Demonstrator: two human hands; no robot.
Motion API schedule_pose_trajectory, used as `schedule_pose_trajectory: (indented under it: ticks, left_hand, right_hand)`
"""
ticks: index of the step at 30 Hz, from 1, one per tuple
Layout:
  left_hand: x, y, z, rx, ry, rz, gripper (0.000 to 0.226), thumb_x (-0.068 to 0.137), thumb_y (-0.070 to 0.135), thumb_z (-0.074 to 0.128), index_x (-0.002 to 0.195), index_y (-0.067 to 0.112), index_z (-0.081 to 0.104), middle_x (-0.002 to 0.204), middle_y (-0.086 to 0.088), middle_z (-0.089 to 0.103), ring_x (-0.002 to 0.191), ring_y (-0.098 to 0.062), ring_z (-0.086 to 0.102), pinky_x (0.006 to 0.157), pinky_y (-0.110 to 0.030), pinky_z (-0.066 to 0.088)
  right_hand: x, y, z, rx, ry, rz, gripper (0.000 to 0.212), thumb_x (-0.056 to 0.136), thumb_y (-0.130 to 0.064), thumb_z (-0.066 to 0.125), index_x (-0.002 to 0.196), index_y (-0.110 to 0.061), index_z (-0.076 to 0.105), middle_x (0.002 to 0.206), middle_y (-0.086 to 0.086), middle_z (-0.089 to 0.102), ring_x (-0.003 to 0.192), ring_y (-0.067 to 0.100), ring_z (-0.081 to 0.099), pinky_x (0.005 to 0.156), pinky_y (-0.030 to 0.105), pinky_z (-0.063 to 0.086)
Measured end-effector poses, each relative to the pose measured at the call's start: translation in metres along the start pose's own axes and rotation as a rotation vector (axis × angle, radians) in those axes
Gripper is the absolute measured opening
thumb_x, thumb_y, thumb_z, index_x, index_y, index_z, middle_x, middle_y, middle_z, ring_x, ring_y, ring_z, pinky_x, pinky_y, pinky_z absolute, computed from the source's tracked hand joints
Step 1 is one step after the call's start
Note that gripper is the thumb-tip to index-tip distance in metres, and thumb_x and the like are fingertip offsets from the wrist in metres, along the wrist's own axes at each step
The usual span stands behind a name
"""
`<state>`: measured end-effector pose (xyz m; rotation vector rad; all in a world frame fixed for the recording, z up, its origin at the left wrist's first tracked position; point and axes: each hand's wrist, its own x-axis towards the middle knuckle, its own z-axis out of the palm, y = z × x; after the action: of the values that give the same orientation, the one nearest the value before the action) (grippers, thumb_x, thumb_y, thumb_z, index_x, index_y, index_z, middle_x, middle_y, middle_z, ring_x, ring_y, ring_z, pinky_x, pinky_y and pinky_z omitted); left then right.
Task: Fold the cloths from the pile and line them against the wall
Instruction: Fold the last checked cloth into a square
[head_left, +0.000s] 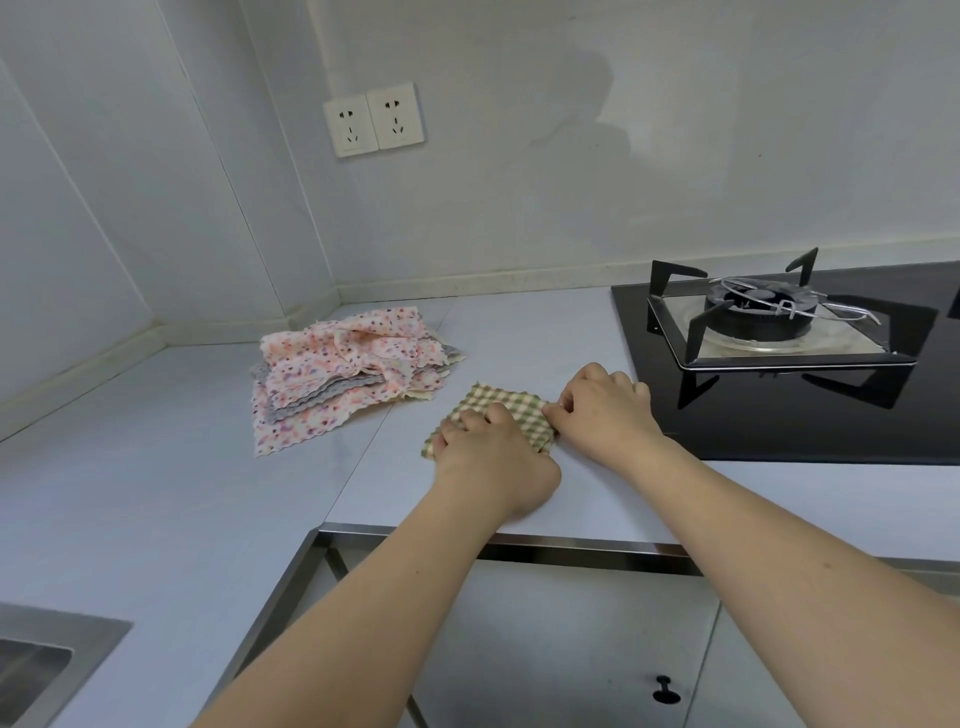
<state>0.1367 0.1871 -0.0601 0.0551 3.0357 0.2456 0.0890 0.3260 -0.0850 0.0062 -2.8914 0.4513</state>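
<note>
A small green-and-cream checked cloth (498, 402) lies folded on the pale countertop (156, 467), just left of the hob. My left hand (493, 457) rests on its near left part with curled fingers pressing it down. At the cloth's right edge, my right hand (605, 410) pinches the fabric between thumb and fingers. A loose pile of cloths (343, 369), pink floral with grey ones in between, sits further back and to the left, near the corner of the wall (519, 208).
A black glass hob (779, 415) with a gas burner and pan support (763, 317) lies on the right. A steel sink (47, 660) shows at the bottom left. Two sockets (374, 119) are on the wall. Cabinet doors with a black knob (666, 691) are below.
</note>
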Motion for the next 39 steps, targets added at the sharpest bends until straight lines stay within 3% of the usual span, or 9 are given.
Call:
schedule_pose_trajectory:
  ticks: [10, 16, 20, 24, 26, 29, 33, 35, 39]
  left_hand:
    - [0.004, -0.014, 0.000, 0.058, -0.156, 0.042, 0.080, 0.092, 0.057, 0.023, 0.155, 0.017, -0.005, 0.161, -0.012, -0.013, 0.146, -0.037, -0.016, 0.119, -0.050, -0.004]
    - [-0.003, -0.023, -0.007, 0.021, -0.306, 0.085, 0.091, 0.081, 0.062, 0.034, 0.154, 0.029, -0.010, 0.160, 0.001, -0.020, 0.146, -0.026, -0.024, 0.115, -0.057, -0.011]
    - [-0.001, -0.035, -0.003, -0.169, -0.234, 0.101, 0.063, 0.095, 0.056, 0.019, 0.154, 0.037, 0.005, 0.162, 0.006, -0.009, 0.148, -0.020, -0.015, 0.116, -0.054, -0.011]
    - [0.002, -0.039, 0.009, -0.169, 0.035, 0.119, 0.045, 0.100, 0.042, 0.020, 0.142, 0.036, 0.033, 0.159, 0.001, 0.019, 0.145, -0.028, 0.013, 0.116, -0.056, 0.005]
    - [-0.001, -0.036, 0.015, -0.146, 0.044, 0.097, 0.059, 0.095, 0.059, 0.026, 0.148, 0.035, 0.024, 0.160, 0.004, 0.012, 0.147, -0.023, 0.005, 0.117, -0.055, -0.002]
    - [0.000, -0.034, 0.011, -0.091, -0.117, 0.076, 0.093, 0.079, 0.083, 0.030, 0.153, 0.034, 0.004, 0.162, 0.007, -0.006, 0.148, -0.021, -0.014, 0.114, -0.056, -0.013]
    - [0.002, -0.036, 0.008, -0.065, -0.200, 0.087, 0.104, 0.073, 0.090, 0.029, 0.153, 0.035, -0.007, 0.161, 0.006, -0.016, 0.146, -0.021, -0.023, 0.113, -0.055, -0.016]
    - [0.003, -0.039, 0.005, -0.104, -0.217, 0.121, 0.102, 0.073, 0.090, 0.028, 0.153, 0.037, -0.005, 0.162, 0.006, -0.014, 0.147, -0.022, -0.019, 0.114, -0.055, -0.014]
    - [0.021, -0.066, -0.010, -0.551, -0.149, 0.072, 0.090, 0.077, 0.085, 0.035, 0.152, 0.040, 0.012, 0.161, 0.003, 0.013, 0.147, -0.028, 0.010, 0.118, -0.053, 0.008]
  right_hand:
    - [0.001, 0.000, 0.002, -0.012, 0.012, -0.007, 0.026, 0.094, -0.049, 0.042, 0.080, -0.030, 0.051, 0.119, -0.002, 0.049, 0.111, 0.026, 0.043, 0.095, 0.041, 0.028]
    - [0.003, 0.001, 0.003, -0.017, 0.025, 0.001, 0.031, 0.096, -0.047, 0.039, 0.091, -0.027, 0.061, 0.121, -0.002, 0.049, 0.112, 0.026, 0.043, 0.096, 0.041, 0.028]
    - [0.003, 0.000, 0.003, -0.015, 0.022, 0.010, 0.032, 0.097, -0.048, 0.039, 0.095, -0.025, 0.061, 0.122, -0.002, 0.048, 0.112, 0.026, 0.044, 0.096, 0.041, 0.028]
    - [0.001, 0.001, 0.001, 0.013, 0.011, 0.013, 0.024, 0.096, -0.049, 0.040, 0.088, -0.029, 0.052, 0.122, -0.002, 0.049, 0.114, 0.026, 0.044, 0.097, 0.041, 0.027]
    - [0.000, 0.001, 0.002, 0.034, 0.025, 0.011, 0.024, 0.096, -0.049, 0.041, 0.094, -0.029, 0.054, 0.122, -0.002, 0.049, 0.114, 0.026, 0.044, 0.097, 0.041, 0.026]
    - [-0.001, 0.001, 0.002, 0.036, 0.046, 0.014, 0.030, 0.096, -0.048, 0.041, 0.111, -0.027, 0.057, 0.124, -0.002, 0.048, 0.118, 0.025, 0.042, 0.099, 0.040, 0.026]
    - [-0.003, 0.000, 0.002, 0.064, 0.100, -0.012, 0.022, 0.095, -0.043, 0.044, 0.096, -0.025, 0.057, 0.112, -0.003, 0.052, 0.110, 0.024, 0.045, 0.095, 0.039, 0.030]
    - [-0.002, 0.001, 0.002, 0.121, 0.091, -0.052, 0.019, 0.096, -0.039, 0.046, 0.092, -0.023, 0.055, 0.102, -0.004, 0.055, 0.102, 0.023, 0.049, 0.089, 0.037, 0.036]
    - [-0.002, 0.003, 0.001, 0.545, 0.034, -0.048, 0.010, 0.096, -0.032, 0.050, 0.088, -0.027, 0.053, 0.083, -0.010, 0.063, 0.082, 0.015, 0.058, 0.073, 0.034, 0.043]
